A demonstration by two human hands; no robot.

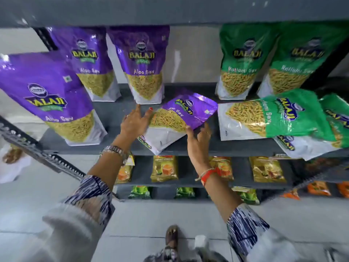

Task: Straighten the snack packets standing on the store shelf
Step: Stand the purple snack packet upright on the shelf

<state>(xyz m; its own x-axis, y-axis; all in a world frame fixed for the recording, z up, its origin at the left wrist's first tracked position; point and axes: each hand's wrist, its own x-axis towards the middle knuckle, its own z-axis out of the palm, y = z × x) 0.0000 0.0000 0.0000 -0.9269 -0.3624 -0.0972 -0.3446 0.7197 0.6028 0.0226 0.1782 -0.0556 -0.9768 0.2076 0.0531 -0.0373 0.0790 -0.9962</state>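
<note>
A purple Aloo Sev packet (181, 118) lies tipped over on the grey shelf (117, 114), its top pointing to the right. My left hand (135, 122) touches its left edge with fingers spread. My right hand (198, 137) presses its lower right edge, thumb on the front. Three purple Aloo Sev packets stand upright: one at front left (51, 95) and two at the back (88, 61), (144, 63). Two green Ratlami Sev packets (243, 59), (302, 59) stand at the back right. Two more green packets (272, 118), (336, 129) lie fallen at front right.
A shelf board runs overhead (170, 10). Lower shelves hold yellow packets (164, 168) and small green packets (140, 191). A slotted metal upright (37, 150) slants at the left. The floor is tiled, and my foot (171, 235) shows below.
</note>
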